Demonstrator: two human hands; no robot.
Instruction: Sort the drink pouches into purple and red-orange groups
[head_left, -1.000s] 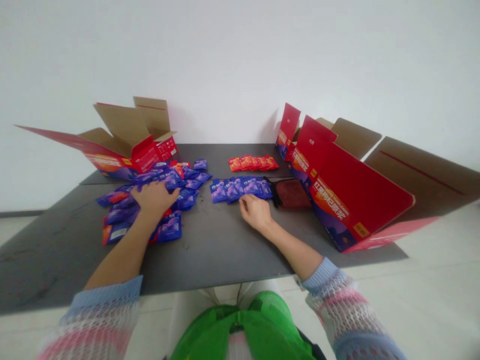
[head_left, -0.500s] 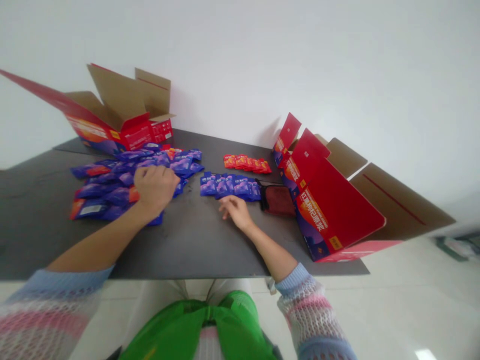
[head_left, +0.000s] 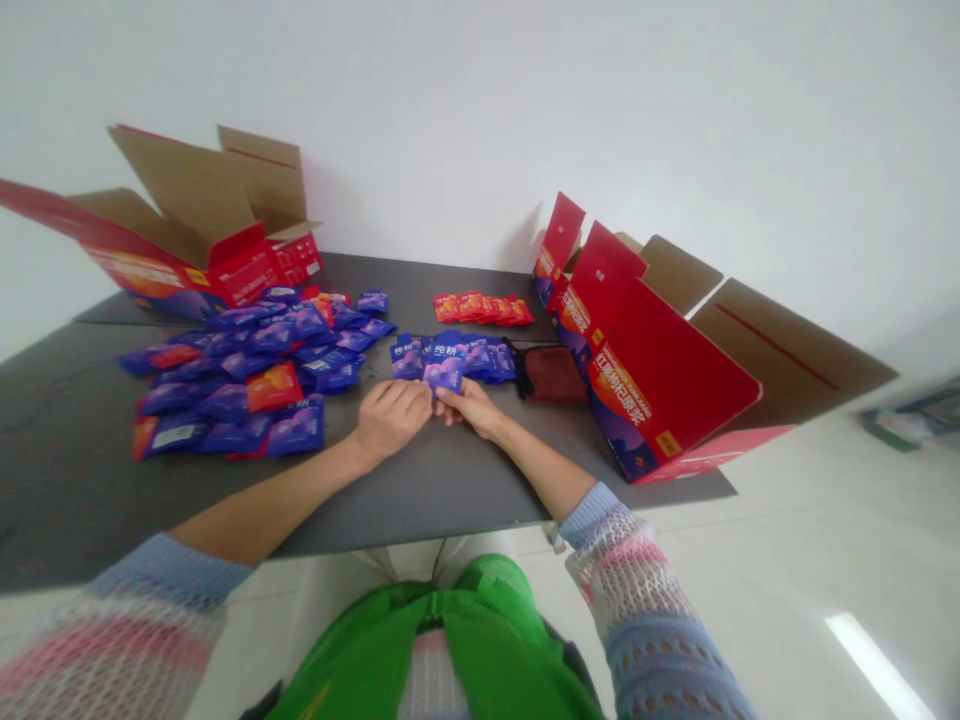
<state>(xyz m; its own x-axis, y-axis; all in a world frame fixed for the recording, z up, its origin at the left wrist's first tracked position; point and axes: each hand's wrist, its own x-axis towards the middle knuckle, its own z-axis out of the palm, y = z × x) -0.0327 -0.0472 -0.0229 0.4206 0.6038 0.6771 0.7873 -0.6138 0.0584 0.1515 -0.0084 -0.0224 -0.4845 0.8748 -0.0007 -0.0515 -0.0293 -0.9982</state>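
Both my hands meet at one purple sachet in front of me, held upright by its lower edge. My left hand is closed at its lower left corner, fingers bent. At its lower right, my right hand pinches it between thumb and fingers. Just behind lies a row of overlapping purple sachets, partly hidden by the held one. Farther back is a row of red-orange sachets. A loose pile of purple sachets with some orange ones, such as an orange sachet, spreads to the left of my hands.
An open red carton with raised flaps stands at the back left. Along the right side stand more open red cartons. A brown pouch lies against them. The grey table ends close to my body.
My left hand has moved right from the pile to meet my right hand. A purple sachet now shows between them. The view has shifted slightly.
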